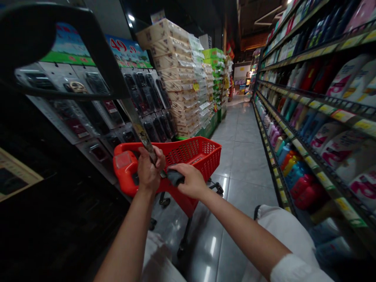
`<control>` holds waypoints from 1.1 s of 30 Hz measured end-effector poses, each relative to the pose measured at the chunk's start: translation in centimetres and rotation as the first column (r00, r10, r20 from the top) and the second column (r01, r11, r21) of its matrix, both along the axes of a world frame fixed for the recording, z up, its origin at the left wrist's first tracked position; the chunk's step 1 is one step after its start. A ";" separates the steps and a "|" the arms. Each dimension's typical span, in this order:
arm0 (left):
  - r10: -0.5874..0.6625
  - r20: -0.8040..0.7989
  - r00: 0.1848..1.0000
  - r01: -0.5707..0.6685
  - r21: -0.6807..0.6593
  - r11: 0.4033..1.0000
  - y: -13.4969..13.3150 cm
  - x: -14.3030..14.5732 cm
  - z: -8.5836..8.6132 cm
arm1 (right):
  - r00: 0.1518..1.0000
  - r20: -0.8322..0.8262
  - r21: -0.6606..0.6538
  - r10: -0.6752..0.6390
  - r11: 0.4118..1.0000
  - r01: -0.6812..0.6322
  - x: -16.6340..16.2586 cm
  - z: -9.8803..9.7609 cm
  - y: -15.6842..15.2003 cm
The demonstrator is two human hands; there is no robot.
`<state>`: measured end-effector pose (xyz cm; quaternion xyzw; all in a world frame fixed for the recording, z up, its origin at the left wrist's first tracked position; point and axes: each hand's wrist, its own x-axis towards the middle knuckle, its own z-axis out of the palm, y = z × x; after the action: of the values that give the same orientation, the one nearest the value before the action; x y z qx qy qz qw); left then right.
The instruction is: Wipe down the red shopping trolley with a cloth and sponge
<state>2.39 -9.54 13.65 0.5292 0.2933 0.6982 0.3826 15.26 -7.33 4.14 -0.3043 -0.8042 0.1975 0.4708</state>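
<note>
My left hand (149, 170) is closed around the flat, worn metal shaft of a long tool (139, 127). Its large dark loop handle (101, 47) rises close to the camera at the upper left. My right hand (192, 181) grips a bunched dark grey cloth (175, 177) beside the lower end of the shaft. Whether the cloth touches the shaft cannot be made out. Just beyond both hands stands a red plastic shopping cart (212, 160) with a perforated basket. What lies at the tool's lower end is hidden by my hands and the cloth.
Shelves (320, 103) of bottles line the right side. To the left, packaged belts (147, 86) hang on a display under a price sign (125, 49). Stacked cartons (179, 74) stand behind the cart. A grey tiled aisle (239, 133) runs ahead.
</note>
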 end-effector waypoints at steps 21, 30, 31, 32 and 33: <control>-0.229 0.054 0.972 0.233 -0.067 0.970 -1.2 -1.6 0.5 | 0.957 0.173 0.054 -0.231 0.973 0.225 0.2 -1.3 -0.6; -0.233 0.019 0.972 0.233 -0.087 0.969 -2.1 -1.4 0.9 | 0.828 0.179 0.064 -0.531 0.846 0.529 8.9 -8.7 8.1; -0.230 0.016 0.973 0.230 -0.086 0.969 -2.1 -1.4 0.9 | 0.825 0.178 0.065 -0.536 0.843 0.534 10.0 -8.9 9.0; -0.226 0.014 0.974 0.226 -0.089 0.970 -2.1 -1.3 0.9 | 0.826 0.171 0.056 -0.538 0.842 0.537 11.1 -9.1 9.9; -0.222 0.012 0.975 0.222 -0.094 0.970 -2.0 -1.2 1.0 | 0.827 0.157 0.034 -0.541 0.839 0.542 12.1 -9.3 10.9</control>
<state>1.15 -11.58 14.62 0.5395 0.2648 0.6367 0.4832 27.34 3.59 -5.14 -0.5372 -0.7190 0.0355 0.4395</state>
